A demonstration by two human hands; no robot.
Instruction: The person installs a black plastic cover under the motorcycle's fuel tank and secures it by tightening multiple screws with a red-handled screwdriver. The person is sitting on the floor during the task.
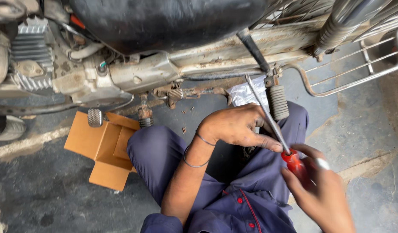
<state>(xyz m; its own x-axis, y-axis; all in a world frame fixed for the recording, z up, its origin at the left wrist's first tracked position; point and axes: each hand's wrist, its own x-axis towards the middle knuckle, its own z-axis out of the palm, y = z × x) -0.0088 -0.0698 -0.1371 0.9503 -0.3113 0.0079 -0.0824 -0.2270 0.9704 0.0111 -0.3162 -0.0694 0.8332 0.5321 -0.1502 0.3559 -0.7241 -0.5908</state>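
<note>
Crouched on stained concrete floor (43, 190) beside motorcycle (164, 64), right hand (321, 190) clenched around red screwdriver (276, 129), left hand (237, 127) pinching its shaft, tip raised near rear footpeg (278, 101); apparently lining up, next needing tip seated steadily.

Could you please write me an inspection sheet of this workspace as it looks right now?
Surface: cracked, stained concrete floor.
Job's things: red-handled screwdriver, shaft pointing up toward the motorcycle frame; ribbed footpeg beside it.
Clutter: flattened cardboard box under the brake pedal; small debris nearby.
Hands: right hand grips the red handle; left hand steadies the shaft.
Cables: hose by the engine.
Surroundings: chrome guard rail, finned engine.
</note>
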